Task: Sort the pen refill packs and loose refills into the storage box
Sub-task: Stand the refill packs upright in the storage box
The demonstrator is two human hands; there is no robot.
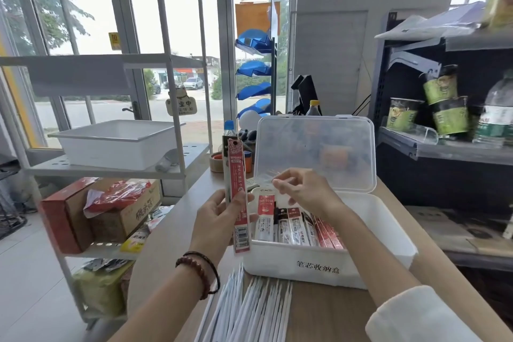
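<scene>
From the head camera we see the storage box (388, 230) on the table (327, 314), its lid (315, 153) standing open and walling off the back. Our left hand (219, 219) grips a red refill pack (238, 197) upright, just left of the box. Our right hand (302, 191) hovers over the packs inside (299, 226), fingers bent; we cannot tell whether they pinch anything. Loose refills (249, 311) lie in front of the box by the near edge, and a white rack (111, 169) crowds the table's left side.

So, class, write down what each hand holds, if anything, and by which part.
The left hand grips the red refill pack by its lower half. Whether the right hand pinches anything cannot be told.
</scene>
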